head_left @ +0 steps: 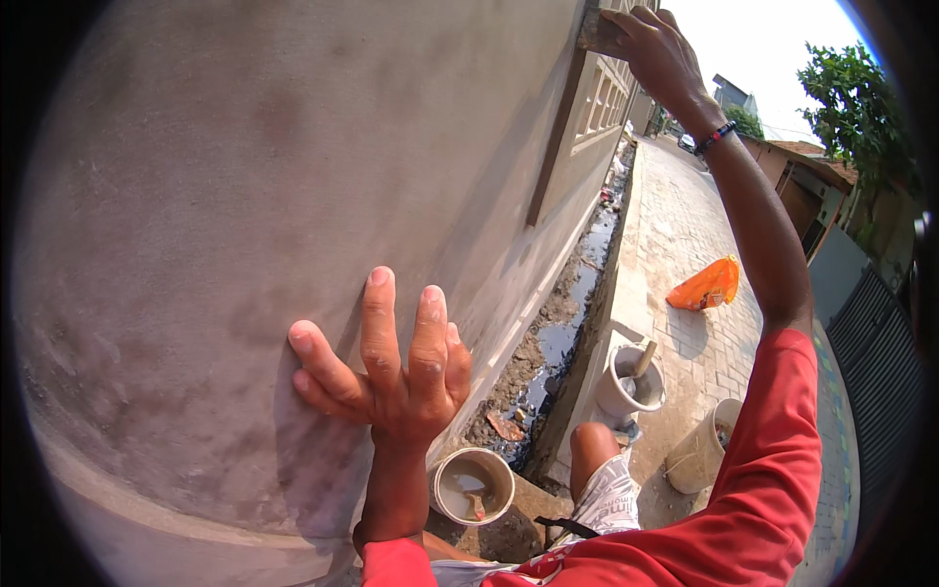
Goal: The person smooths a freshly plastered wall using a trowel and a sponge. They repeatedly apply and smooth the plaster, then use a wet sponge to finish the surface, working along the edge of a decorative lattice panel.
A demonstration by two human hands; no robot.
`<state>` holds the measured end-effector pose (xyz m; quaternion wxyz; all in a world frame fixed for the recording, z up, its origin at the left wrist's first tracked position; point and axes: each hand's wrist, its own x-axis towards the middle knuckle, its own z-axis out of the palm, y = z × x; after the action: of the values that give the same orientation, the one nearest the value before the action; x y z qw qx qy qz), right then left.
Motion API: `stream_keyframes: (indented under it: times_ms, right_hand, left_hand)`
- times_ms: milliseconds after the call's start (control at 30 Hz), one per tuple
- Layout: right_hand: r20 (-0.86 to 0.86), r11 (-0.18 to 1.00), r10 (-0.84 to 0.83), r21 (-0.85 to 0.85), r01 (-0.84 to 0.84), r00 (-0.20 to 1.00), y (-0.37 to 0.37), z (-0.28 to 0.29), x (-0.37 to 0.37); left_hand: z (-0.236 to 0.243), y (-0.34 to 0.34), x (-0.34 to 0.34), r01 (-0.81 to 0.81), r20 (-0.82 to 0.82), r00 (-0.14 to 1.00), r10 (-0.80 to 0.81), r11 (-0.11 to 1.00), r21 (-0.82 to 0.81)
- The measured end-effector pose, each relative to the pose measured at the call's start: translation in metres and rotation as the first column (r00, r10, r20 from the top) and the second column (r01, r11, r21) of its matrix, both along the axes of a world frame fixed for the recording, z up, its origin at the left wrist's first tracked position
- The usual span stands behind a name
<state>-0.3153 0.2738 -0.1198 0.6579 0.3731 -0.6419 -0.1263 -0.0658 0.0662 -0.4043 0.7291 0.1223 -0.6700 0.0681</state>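
Against the grey plastered wall point(245, 196), at about 7 o'clock of the frame, the left hand point(391, 367) lies flat with fingers spread wide, palm to the surface, holding nothing. Right hand point(657, 51) is up at 1 o'clock, arm stretched high, fingers closed around a small flat wooden float point(599, 31) pressed to the wall top near the dark vertical strip point(558, 137); only part of the tool shows, the rest is at the frame rim. Beaded bracelet point(714, 138) on that wrist.

Below, at 6 o'clock: a small round tub point(473, 485) with wet grey mix. At 4 o'clock a white bucket point(631, 382) with a handle sticking out, and another bucket point(701, 452) just beside, lower right. Muddy drainage ditch point(558, 338) runs along the wall foot; orange bag point(704, 286) on the paved lane at 3 o'clock.

Risks, as judged: the reach is long and the footing sits at the ditch edge, so a slip could land a foot in the water or knock the tub over. Left palm on plaster that looks damp in patches may leave prints. Float could slip from the high hold and drop.
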Motion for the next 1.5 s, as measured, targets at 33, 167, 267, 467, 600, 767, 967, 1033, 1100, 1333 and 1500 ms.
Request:
stream_keyframes:
  times_ms: [33,167,267,467,600,767,967,1033,1100,1333,1500]
  right_hand:
    - [0.023,1.000,0.020,0.011,-0.020,1.000,-0.002,-0.010,-0.001]
    - [0.189,0.994,0.062,0.081,-0.078,0.980,-0.002,-0.066,0.013]
    - [0.387,0.986,0.008,0.153,-0.073,0.922,-0.001,-0.117,0.020]
    - [0.281,0.751,0.548,-0.579,-0.317,0.788,0.014,-0.064,-0.008]
    - [0.211,0.395,0.878,-0.826,-0.402,0.429,-0.027,-0.027,-0.028]
    - [0.057,0.466,0.745,-0.757,-0.457,0.665,-0.052,-0.030,-0.069]
    - [0.214,0.253,0.923,-0.964,-0.083,0.321,-0.038,-0.046,-0.072]
    - [0.083,0.146,0.942,-0.973,-0.176,0.324,-0.040,-0.033,-0.053]
    - [0.138,0.270,0.935,-0.874,-0.404,0.327,-0.040,-0.012,-0.041]
    - [0.252,0.338,0.893,-0.922,-0.187,0.373,-0.042,-0.098,-0.073]
    - [0.175,0.203,0.961,-0.972,-0.115,0.216,-0.012,-0.084,-0.057]
  left_hand:
    - [0.000,-0.001,0.000,-0.002,0.000,1.000,0.002,1.000,-0.001]
    - [0.002,-0.002,0.003,-0.016,-0.005,1.000,0.016,1.000,-0.013]
    - [0.004,-0.004,0.004,-0.027,-0.002,1.000,0.027,0.999,-0.024]
    - [0.002,0.001,0.000,-0.026,0.004,1.000,0.026,1.000,-0.017]
    - [0.003,-0.002,0.001,-0.049,-0.002,0.999,0.049,0.999,-0.016]
    - [0.008,0.001,0.003,-0.056,-0.020,0.998,0.056,0.998,-0.013]
    - [0.008,-0.003,0.007,-0.072,-0.007,0.997,0.072,0.997,-0.029]
    - [0.009,-0.004,0.005,-0.077,-0.016,0.997,0.077,0.996,-0.032]
    - [0.010,0.000,0.008,-0.075,-0.004,0.997,0.075,0.997,-0.026]
    - [0.010,0.002,0.008,-0.075,0.007,0.997,0.075,0.997,-0.031]
    - [0.013,0.002,0.006,-0.101,0.003,0.995,0.101,0.994,-0.049]
